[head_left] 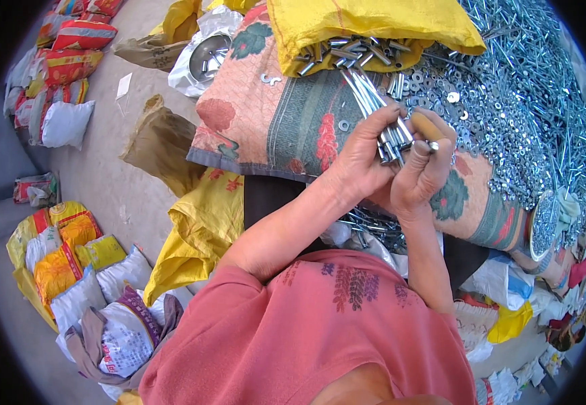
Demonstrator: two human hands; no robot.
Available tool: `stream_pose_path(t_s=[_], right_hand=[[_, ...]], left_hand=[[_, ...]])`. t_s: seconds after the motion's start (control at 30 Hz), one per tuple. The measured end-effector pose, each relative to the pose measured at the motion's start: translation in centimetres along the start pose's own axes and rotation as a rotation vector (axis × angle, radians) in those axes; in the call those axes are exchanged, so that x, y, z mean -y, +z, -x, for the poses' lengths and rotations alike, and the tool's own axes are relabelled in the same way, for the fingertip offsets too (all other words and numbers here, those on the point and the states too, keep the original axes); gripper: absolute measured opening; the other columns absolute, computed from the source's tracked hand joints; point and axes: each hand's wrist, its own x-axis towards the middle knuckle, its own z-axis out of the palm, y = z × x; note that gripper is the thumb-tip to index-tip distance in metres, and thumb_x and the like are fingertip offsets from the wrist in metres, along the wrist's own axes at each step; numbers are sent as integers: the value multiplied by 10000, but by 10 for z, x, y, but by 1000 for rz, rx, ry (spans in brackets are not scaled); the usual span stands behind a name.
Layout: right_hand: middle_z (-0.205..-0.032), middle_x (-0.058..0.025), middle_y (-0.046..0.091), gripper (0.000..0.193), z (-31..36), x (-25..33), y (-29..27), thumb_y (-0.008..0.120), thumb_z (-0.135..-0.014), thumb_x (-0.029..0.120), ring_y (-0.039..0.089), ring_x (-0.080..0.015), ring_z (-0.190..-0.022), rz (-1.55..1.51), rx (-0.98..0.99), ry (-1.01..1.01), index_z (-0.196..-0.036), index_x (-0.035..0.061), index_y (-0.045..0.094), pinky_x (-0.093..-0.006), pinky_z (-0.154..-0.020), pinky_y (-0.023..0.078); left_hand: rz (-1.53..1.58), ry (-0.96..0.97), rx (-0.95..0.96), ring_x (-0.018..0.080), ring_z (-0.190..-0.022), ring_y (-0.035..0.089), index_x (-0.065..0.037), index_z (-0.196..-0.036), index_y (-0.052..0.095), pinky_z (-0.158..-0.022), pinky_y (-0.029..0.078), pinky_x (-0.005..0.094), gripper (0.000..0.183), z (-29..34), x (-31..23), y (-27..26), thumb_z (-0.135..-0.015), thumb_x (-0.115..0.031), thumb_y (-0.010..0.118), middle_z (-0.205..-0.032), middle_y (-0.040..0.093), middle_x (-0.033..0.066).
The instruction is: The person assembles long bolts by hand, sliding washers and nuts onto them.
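Note:
My left hand (364, 156) is closed round a bundle of long, shiny metal bolts (366, 94). They slant up and away toward the tubes at the sack's mouth, and their thicker ends stick out below my fingers. Close against it, my right hand (422, 177) pinches a small metal sleeve (433, 146) between thumb and fingers; most of it is hidden. A tan cover (428, 126) wraps one right finger. Just beyond both hands, short metal tubes (350, 50) spill from a yellow woven sack (374, 19). Loose washers (434, 91) lie to the right.
A patterned cloth (299, 128) covers the work surface. Heaped bolts (509, 40) and small nuts (515, 158) fill its right side. A metal bowl (210, 57) holds a few parts at the far left. Filled sacks (70, 263) stand on the floor (100, 175).

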Motion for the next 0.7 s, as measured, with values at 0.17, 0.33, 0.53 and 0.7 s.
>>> stream_pose_path(t_s=[0.17,0.33,0.53,0.7], right_hand=[[-949,-118,559,350,0,5,-25,374,-979,264,531,-121,-764,-281,-9,360,-1105,-42,487,-228,-673,447],[-835,-54,564,324,7,-1,-34,388,-980,241,489,-69,-651,-319,48,541,-1146,-19,487,-171,-549,380],[-709,-2,538,254,-4,3,-41,395,-972,158,417,-25,-534,-348,145,723,-1131,-6,507,-160,-490,354],[-660,17,517,261,-1,-8,-64,404,-963,130,398,-11,-513,-357,194,834,-1179,25,505,-154,-466,334]], left_hand=[[-120,25,125,115,-650,532,-21,-894,534,-506,479,222,142,-4,-29,2,-843,-114,628,-748,516,63],[-1183,464,-124,182,-579,600,-18,-754,529,-467,462,297,106,-25,-39,28,-697,-54,610,-569,544,80],[-2210,1043,-332,407,-721,612,-8,-815,551,-649,485,480,194,-69,-26,19,-715,-151,637,-719,593,246],[-2424,1195,-317,378,-639,628,10,-803,539,-581,495,463,164,-78,-28,19,-705,-92,622,-658,584,213]])
